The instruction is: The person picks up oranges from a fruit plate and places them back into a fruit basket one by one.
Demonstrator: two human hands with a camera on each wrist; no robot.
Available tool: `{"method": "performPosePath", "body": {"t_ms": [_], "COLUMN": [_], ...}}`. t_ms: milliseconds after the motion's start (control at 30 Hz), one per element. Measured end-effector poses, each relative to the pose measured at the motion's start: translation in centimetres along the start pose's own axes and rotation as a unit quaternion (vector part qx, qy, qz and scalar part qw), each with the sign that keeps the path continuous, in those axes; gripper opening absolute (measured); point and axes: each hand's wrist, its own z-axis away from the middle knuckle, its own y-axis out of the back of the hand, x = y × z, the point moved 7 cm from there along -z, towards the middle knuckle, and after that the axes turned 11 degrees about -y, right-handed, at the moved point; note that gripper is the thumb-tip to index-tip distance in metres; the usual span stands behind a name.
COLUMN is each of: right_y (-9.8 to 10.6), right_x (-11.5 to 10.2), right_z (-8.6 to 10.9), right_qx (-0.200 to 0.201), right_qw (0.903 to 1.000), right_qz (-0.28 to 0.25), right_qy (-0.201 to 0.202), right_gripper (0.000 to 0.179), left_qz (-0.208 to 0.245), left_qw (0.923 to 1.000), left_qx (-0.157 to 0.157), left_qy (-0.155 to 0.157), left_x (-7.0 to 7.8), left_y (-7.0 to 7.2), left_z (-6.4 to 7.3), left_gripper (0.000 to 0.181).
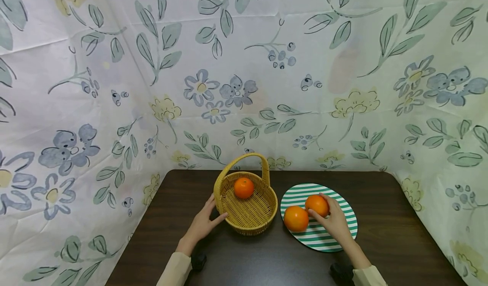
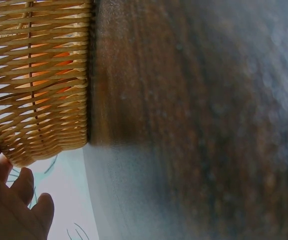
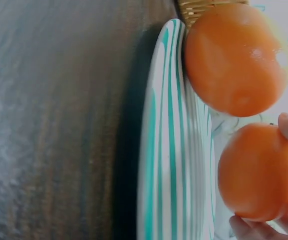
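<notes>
My left hand (image 1: 202,223) rests against the left side of a round wicker basket (image 1: 249,226) with an arched handle, its fingers by the foot of the handle and its thumb toward the front. In the left wrist view, loosely spread fingers (image 2: 23,186) touch the basket's woven wall. One orange (image 1: 244,188) lies inside. On the right, my right hand (image 1: 336,220) grips another orange (image 1: 316,205) between thumb and fingers, over a green-and-white striped plate (image 1: 320,242). A further orange (image 1: 296,219) sits on that plate, just left of the held one.
The basket and plate stand side by side on a dark brown wooden table (image 1: 259,265). A white cloth (image 1: 267,91) printed with flowers and leaves hangs behind the table and along both sides.
</notes>
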Motion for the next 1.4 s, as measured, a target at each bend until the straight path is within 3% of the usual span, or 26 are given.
{"method": "performPosePath", "body": {"t_ms": [267, 1400], "right_y": [0.3, 0.7], "right_x": [-0.5, -4.1], "right_z": [-0.2, -0.5], "right_qx": [-0.001, 0.006], "right_qw": [0.9999, 0.9994], "right_qz": [-0.001, -0.022], "right_qy": [-0.013, 0.027], "right_gripper": [0.071, 0.071], "left_qz": [-0.002, 0.002], "left_qw": [1.0000, 1.0000], "left_qx": [0.003, 0.000], "left_qy": [-0.002, 0.003], "left_x": [-0.1, 0.0], "left_y": [0.0, 0.0], "left_z": [0.1, 0.1], "left_gripper": [0.070, 0.070]}}
